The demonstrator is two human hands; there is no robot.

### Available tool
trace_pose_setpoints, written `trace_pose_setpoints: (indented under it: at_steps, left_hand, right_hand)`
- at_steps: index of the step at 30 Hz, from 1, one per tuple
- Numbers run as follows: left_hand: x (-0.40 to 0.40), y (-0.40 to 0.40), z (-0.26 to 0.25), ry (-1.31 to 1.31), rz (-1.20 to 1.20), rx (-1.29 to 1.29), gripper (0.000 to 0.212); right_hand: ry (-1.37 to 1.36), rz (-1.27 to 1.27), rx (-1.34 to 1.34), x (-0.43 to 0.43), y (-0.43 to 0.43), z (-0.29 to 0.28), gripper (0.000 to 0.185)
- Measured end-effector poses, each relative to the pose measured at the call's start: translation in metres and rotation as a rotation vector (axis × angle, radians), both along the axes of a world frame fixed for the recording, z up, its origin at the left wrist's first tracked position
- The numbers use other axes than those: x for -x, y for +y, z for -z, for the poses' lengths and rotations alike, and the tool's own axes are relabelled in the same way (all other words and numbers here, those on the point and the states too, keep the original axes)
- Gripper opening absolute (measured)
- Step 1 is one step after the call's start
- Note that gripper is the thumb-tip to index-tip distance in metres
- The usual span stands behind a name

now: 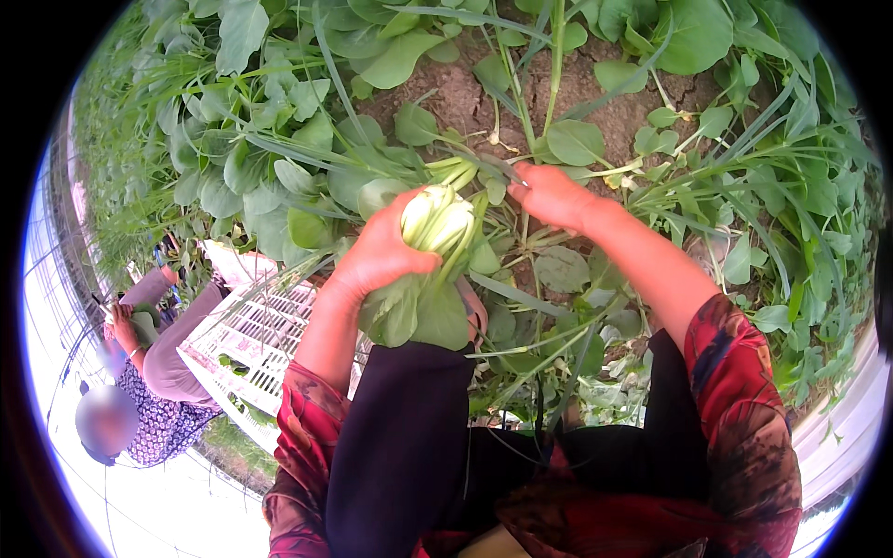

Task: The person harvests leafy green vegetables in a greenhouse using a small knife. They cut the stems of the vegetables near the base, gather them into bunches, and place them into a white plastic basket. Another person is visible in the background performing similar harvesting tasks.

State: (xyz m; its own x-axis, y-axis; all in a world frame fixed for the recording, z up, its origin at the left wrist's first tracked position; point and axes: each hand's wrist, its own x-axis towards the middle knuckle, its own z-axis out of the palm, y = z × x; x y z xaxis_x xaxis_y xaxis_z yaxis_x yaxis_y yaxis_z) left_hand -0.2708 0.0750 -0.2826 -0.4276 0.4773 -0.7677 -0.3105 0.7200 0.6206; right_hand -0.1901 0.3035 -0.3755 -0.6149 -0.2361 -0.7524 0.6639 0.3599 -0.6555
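Observation:
My left hand [380,244] is closed around a bunch of bok choy [436,220]. Its pale stem ends face up, and its broad leaves hang down over my knee. In my right hand [554,199] is a small knife [499,167], its handle mostly hidden by my fingers. The blade points left, close to the pale green stalks [453,171] of another leafy plant just beyond the bunch. Whether the blade touches those stalks I cannot tell.
Dense leafy greens [244,167] grow ahead and left, with bare soil [453,87] between plants. Long thin-leaved plants [725,167] stand at right. A white slatted plastic crate [258,342] sits beside my left knee. Beyond it another person [167,376] sits holding leaves.

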Motion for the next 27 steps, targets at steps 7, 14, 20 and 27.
trace_pose_setpoints:
  at_steps: [7,14,20,27]
  left_hand:
    - [-0.001,-0.002,0.007,-0.097,-0.083,-0.048,0.079]
    - [-0.003,-0.008,0.006,-0.157,-0.176,-0.091,0.078]
    - [-0.001,0.001,0.001,-0.193,-0.198,-0.058,0.08]
    - [-0.002,-0.002,0.003,-0.229,-0.214,-0.059,0.081]
  right_hand:
    - [-0.212,-0.021,0.031,0.015,0.005,-0.011,0.033]
    - [-0.131,-0.183,-0.024,0.03,-0.003,-0.011,0.038]
    - [-0.128,-0.095,-0.002,0.016,-0.003,-0.003,0.037]
    - [-0.147,-0.091,-0.025,0.025,0.0,-0.021,0.028]
